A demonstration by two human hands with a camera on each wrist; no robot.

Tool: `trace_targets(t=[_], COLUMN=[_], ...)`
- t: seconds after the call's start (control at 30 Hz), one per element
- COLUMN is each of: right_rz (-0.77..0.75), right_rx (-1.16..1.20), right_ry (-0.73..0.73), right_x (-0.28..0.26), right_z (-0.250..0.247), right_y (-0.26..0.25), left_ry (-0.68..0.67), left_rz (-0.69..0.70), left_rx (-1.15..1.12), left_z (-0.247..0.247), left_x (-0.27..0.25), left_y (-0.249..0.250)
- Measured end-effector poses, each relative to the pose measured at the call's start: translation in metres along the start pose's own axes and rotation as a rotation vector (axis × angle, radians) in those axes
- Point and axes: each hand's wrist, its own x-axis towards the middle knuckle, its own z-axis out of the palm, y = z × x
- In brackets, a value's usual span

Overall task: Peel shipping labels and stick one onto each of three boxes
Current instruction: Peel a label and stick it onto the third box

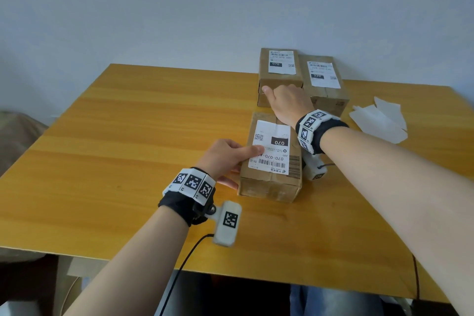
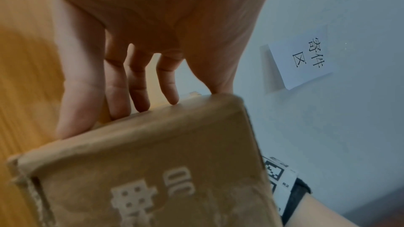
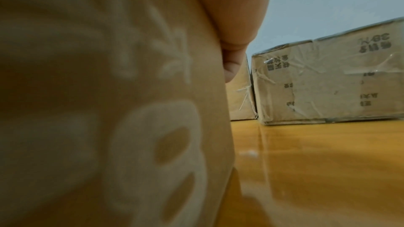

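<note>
Three brown cardboard boxes lie on the wooden table (image 1: 128, 161), each with a white shipping label on top. The near box (image 1: 269, 187) carries a label (image 1: 272, 146) marked 070. My left hand (image 1: 230, 159) holds its left side, thumb on the label's edge, fingers (image 2: 140, 82) straight against the side wall. My right hand (image 1: 284, 100) grips the far end of this box; its fingers are mostly hidden and one fingertip (image 3: 231, 65) hangs past the box's corner. Two more labelled boxes (image 1: 279, 82) (image 1: 325, 90) stand side by side just behind.
Peeled white backing papers (image 1: 379, 120) lie on the table at the right. A paper sign (image 2: 304, 59) is stuck on the pale wall behind. The table's front edge (image 1: 230, 272) is close to my body, with cables hanging over it.
</note>
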Motion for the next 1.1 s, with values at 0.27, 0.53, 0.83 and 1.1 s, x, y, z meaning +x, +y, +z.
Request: trace_targets(t=[0.27, 0.53, 0.83, 1.1], right_rz=[-0.024, -0.245, 0.057, 0.229], right_rx=[0.211, 0.183, 0.134, 0.065], right_ry=[-0.088, -0.474, -0.449, -0.386], right_x=[-0.010, -0.041, -0.067, -0.100], right_z=[-0.009, -0.043, -0.044, -0.053], right_y=[0.002, 0.007, 0.005, -0.008], left_ry=[0.016, 0.055, 0.437, 0.324], left_rz=[0.005, 0.024, 0.109, 0.217], left_rx=[0.020, 0.167, 0.114, 0.100], left_z=[0.000, -0.024, -0.063, -0.044], left_x=[-0.003, -0.007, -0.007, -0.025], left_y=[0.001, 0.006, -0.006, 0.002])
